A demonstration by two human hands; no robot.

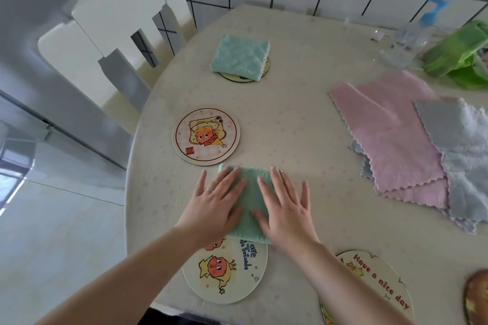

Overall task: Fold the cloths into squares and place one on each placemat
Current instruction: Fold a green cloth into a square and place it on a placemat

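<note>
Green cloth (250, 200) pinned under flat left hand (214, 208) and right hand (285, 211), overlapping near placemat (227, 274). Pink cloth (390, 134) and grey cloth (459, 155) lie well right.

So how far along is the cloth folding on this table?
Done: one folded green cloth sits on the far placemat. In hand: the left hand and right hand press flat a second green cloth, overlapping the near placemat. Left: the pink cloths and grey cloths lie unfolded; the middle placemat is bare.
</note>
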